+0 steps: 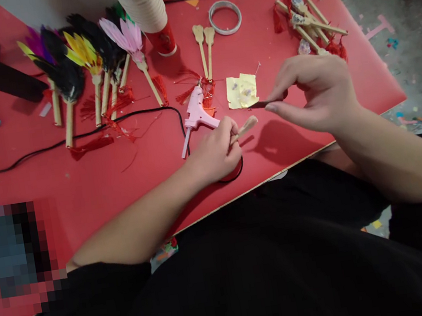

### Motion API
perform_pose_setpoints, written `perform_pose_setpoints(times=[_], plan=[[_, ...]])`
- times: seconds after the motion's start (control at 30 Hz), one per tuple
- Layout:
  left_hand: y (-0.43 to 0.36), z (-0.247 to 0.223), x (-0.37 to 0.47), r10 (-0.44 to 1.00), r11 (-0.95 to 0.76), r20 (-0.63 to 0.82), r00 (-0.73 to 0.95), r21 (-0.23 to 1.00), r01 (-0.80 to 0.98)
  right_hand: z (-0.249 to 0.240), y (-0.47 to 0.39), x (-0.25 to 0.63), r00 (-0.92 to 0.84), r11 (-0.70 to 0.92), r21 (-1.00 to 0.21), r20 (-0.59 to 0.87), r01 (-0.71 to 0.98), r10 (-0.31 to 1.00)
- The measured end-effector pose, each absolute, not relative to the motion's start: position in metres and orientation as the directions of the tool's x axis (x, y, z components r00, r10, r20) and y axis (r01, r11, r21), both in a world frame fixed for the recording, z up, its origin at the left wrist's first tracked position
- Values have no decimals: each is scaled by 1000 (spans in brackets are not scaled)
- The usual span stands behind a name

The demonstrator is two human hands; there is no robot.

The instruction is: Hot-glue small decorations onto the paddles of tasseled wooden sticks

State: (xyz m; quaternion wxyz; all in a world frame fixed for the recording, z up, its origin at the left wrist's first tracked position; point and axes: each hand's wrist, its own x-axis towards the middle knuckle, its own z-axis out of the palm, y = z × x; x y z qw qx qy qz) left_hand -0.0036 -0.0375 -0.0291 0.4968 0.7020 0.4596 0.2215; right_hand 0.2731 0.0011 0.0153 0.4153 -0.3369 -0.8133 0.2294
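Observation:
My left hand is closed around a small wooden stick, its wider pale end pointing up and right. Between the thumb and fingers of my right hand is a thin dark tool, perhaps tweezers. Its tip is at the lower edge of a yellow paper square with small pale purplish bits on it. Beyond my left hand lies a pink glue gun. Two more wooden sticks with red tassels lie past the glue gun.
Several feathered sticks lie at the back left beside a stack of paper cups. A tape roll is at the back. More sticks are piled at the right. A black cord crosses the red table.

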Motion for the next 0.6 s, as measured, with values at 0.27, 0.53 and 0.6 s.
perform_pose_setpoints(times=[0.27,0.53,0.6], plan=[[-32,-35,11,883,-293,-39,467,731,616,13,9,277,-496,699,-611,506,371,705],[-18,-44,-8,910,-369,133,393,690,622,18,12,285,-501,664,-598,447,449,741],[-15,-43,-21,924,-346,120,362,661,665,23,11,288,-488,636,-603,419,481,766]])
